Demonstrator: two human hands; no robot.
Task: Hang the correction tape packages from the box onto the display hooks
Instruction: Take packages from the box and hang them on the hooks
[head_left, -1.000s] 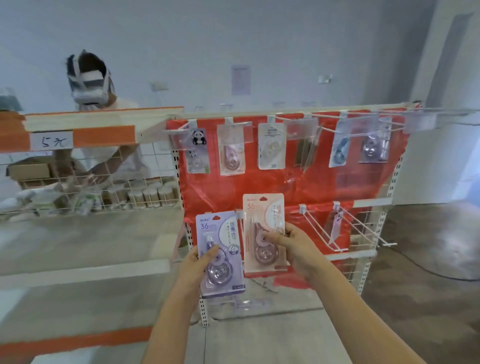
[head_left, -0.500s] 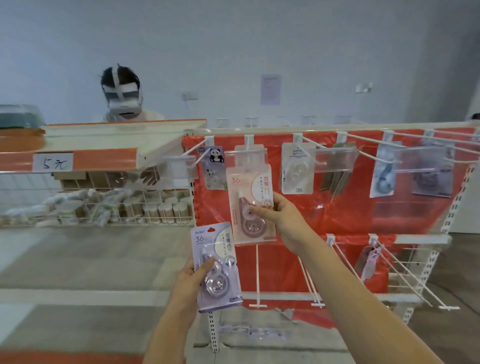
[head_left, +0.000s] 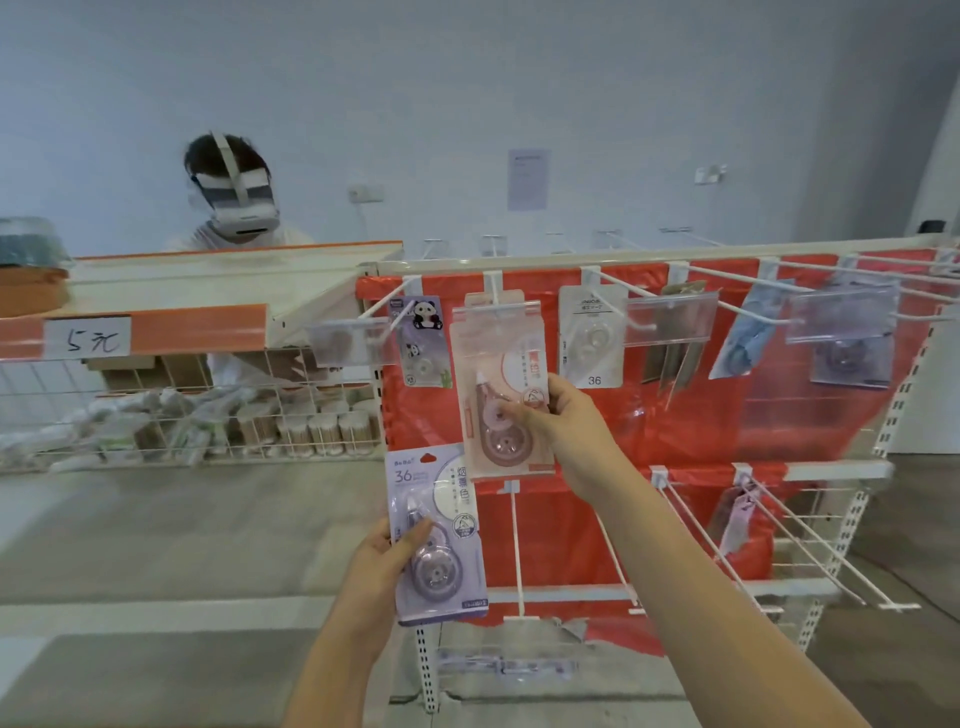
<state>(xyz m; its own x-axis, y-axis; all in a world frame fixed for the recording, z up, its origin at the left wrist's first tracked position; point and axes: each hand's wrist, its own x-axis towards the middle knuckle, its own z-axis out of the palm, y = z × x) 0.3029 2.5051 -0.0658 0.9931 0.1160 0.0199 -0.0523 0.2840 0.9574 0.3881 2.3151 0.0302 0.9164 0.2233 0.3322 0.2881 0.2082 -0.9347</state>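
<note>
A handwritten price tag on the orange shelf edge at the left reads "5元". The purple package carries a large "36" near its top left, a small brand word above it that is too blurred to read, and a column of Chinese characters on a white circle. A white package hanging on the top row of the rack also shows "36" at its bottom edge. Next to it hangs a small card with a panda printed on it.

The pink package is a clear blister card with a pale pink backing and a rounded pink correction tape dispenser sealed inside, nozzle pointing up. Its top sits right at a white hook on the top row, behind the hook's clear label holder; whether the hole is already on the hook I cannot tell. The purple package is the same shape, in lilac, held upright below and to the left of the pink one, in front of the rack's post.

The right hand reaches up and forward, arm extended, pinching the pink package's lower right side between thumb and fingers. The left hand is lower, gripping the purple package from its left edge with the thumb across the front.

Behind the rack stands a person wearing a headset.
</note>
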